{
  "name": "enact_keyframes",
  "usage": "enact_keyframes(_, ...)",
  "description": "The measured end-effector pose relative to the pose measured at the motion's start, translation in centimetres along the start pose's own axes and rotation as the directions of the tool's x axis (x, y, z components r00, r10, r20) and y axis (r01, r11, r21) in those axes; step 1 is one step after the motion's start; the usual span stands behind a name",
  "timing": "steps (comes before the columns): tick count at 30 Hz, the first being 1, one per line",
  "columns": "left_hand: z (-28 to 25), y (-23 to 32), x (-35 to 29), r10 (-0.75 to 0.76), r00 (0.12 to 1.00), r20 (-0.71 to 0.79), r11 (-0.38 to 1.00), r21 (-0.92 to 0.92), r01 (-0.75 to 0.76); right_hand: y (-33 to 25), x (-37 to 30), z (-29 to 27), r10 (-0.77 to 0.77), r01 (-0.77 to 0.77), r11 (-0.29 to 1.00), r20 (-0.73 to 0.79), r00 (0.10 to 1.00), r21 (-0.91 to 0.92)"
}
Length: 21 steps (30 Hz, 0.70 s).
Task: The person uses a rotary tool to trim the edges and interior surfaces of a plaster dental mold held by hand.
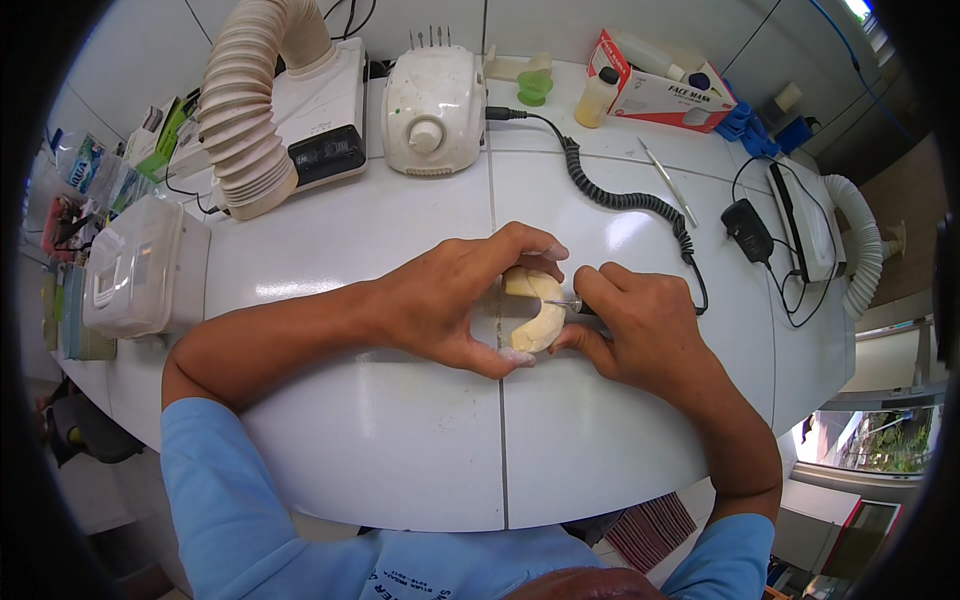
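White tabletop (400,430) is seen beneath a cream horseshoe-shaped piece (541,329), clasped in the left grip (450,300); a rotary tool (563,304) is pinched in the right grip (645,317); light, braced strokes are probably best used.

Bright, mostly even light. White glare on glossy table (400,440), beside left forearm (290,328) and near coiled cord (625,201). Window (880,440) at lower right bright with daylight. Soft shadows under left forearm. Fisheye curves table edges; black rim darkens corners. Left hand (440,300), right hand (645,318) fairly sharp; outer areas softer.
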<state>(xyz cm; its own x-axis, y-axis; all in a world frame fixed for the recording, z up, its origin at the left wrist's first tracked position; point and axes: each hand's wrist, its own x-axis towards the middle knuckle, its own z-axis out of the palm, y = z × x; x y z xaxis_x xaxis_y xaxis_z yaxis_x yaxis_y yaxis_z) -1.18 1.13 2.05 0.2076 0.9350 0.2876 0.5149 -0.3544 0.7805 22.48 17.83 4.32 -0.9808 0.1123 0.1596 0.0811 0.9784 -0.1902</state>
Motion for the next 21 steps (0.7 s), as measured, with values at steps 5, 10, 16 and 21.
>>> enact_keyframes(5, 0.07, 0.03, -0.02, -0.002, 1.0, 0.011, 1.0, 0.002, 0.002, -0.06, 0.0, -0.11, -0.005, 0.005, 1.0, -0.001, 1.0, 0.003)
enact_keyframes(10, 0.15, -0.2, -0.01, 0.021, 1.0, 0.001, 1.0, -0.007, -0.021, -0.04, -0.08, -0.11, -0.008, 0.008, 1.0, 0.001, 1.0, 0.005)
enact_keyframes(16, 0.09, -0.14, 0.03, 0.018, 1.0, -0.004, 1.0, 0.003, -0.018, 0.01, -0.01, 0.03, 0.002, -0.001, 1.0, -0.02, 1.0, 0.004)
enact_keyframes(21, 0.09, -0.17, -0.06, 0.023, 1.0, -0.015, 1.0, 0.002, -0.023, 0.19, 0.0, 0.08, -0.01, 0.01, 1.0, -0.023, 1.0, 0.014)
